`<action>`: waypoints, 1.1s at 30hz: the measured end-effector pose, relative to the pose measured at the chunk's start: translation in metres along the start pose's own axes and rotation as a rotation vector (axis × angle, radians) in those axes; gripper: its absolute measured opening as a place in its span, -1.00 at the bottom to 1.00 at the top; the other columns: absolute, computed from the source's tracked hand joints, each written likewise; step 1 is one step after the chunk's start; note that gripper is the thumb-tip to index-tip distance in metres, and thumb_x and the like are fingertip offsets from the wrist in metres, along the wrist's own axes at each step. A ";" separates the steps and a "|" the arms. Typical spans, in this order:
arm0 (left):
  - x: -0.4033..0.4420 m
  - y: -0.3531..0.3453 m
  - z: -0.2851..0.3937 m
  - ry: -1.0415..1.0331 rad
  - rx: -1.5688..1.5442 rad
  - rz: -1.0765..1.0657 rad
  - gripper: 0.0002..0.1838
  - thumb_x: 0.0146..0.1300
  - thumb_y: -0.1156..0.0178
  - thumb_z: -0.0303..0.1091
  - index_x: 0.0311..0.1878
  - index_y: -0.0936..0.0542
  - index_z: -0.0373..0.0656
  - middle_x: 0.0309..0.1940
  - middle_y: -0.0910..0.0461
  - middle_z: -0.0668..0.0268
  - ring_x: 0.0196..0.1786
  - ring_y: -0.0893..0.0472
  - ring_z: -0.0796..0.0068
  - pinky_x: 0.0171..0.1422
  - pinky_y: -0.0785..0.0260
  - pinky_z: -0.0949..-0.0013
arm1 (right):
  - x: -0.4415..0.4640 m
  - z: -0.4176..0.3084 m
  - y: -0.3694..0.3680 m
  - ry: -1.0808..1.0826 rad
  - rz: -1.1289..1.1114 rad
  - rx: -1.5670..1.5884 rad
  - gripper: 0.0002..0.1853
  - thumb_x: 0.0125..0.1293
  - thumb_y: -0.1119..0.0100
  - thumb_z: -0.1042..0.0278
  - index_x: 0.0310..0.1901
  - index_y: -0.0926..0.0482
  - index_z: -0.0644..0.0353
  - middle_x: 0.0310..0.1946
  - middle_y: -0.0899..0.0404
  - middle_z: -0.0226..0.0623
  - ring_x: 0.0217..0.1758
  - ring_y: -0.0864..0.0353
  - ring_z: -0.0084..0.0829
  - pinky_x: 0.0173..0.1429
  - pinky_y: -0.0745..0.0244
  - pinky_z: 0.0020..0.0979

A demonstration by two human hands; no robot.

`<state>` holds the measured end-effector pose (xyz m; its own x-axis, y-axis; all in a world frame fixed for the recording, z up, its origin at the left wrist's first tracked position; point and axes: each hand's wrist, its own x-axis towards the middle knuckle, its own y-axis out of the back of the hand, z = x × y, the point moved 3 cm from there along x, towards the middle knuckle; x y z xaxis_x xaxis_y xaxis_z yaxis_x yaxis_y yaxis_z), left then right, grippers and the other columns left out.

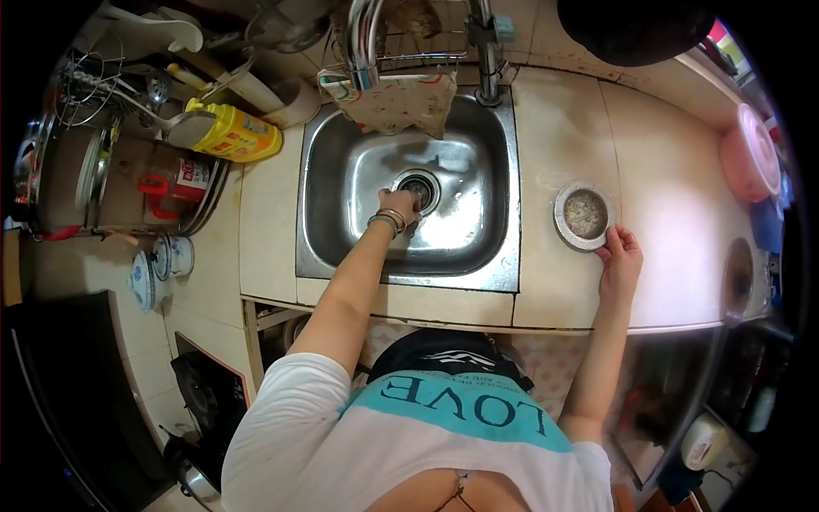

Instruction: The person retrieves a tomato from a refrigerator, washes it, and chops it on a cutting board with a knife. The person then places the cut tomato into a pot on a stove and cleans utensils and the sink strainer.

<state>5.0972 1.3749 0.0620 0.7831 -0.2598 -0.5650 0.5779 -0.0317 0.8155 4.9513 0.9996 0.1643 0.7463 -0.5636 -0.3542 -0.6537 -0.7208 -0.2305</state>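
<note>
My left hand, with bangles on its wrist, reaches down into the steel sink. Its fingers are curled at the drain hole, and their tips are partly hidden, so what they hold cannot be made out. On the counter right of the sink sits a round sink strainer with a wide perforated rim and pale, wet scraps inside. My right hand pinches the strainer's lower right rim between thumb and fingers.
A patterned cloth hangs over the sink's back edge below the faucet. Left stand a yellow bottle, utensils and a red-handled jug. A pink basin stands far right on the counter.
</note>
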 end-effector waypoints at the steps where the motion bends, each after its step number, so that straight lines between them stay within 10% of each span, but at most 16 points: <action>1: 0.000 -0.001 0.000 -0.002 -0.006 0.023 -0.78 -0.15 -0.29 -0.19 -0.36 -0.60 0.06 -0.39 -0.59 0.35 -0.19 -0.53 0.39 0.15 0.06 0.10 | 0.000 0.000 0.000 0.001 -0.001 -0.001 -0.89 0.15 -0.10 0.50 -0.28 -0.42 0.28 -0.42 -0.47 -0.37 -0.43 -0.48 -0.60 -0.40 -0.49 -0.60; 24: -0.001 -0.001 0.003 0.037 -0.075 0.019 -0.64 -0.12 -0.24 0.03 -0.30 -0.64 0.02 -0.25 -0.56 0.36 -0.09 -0.47 0.42 0.04 0.01 0.24 | 0.001 0.002 0.004 -0.007 -0.049 0.031 -0.87 0.17 -0.07 0.51 -0.25 -0.42 0.32 -0.42 -0.47 -0.34 -0.43 -0.48 -0.59 -0.36 -0.48 -0.59; 33: -0.007 -0.004 0.004 -0.049 0.047 0.279 -0.85 -0.05 -0.19 -0.20 -0.45 -0.62 -0.02 -0.40 -0.54 0.35 -0.24 -0.50 0.41 0.06 -0.01 0.19 | 0.002 0.003 0.002 -0.007 -0.052 0.004 -0.85 0.17 -0.08 0.51 -0.24 -0.42 0.34 -0.39 -0.46 -0.34 -0.39 -0.47 -0.59 -0.35 -0.48 -0.60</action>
<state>5.0891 1.3728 0.0632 0.8979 -0.3109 -0.3118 0.3291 0.0035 0.9443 4.9508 0.9978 0.1607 0.7784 -0.5226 -0.3478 -0.6147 -0.7472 -0.2528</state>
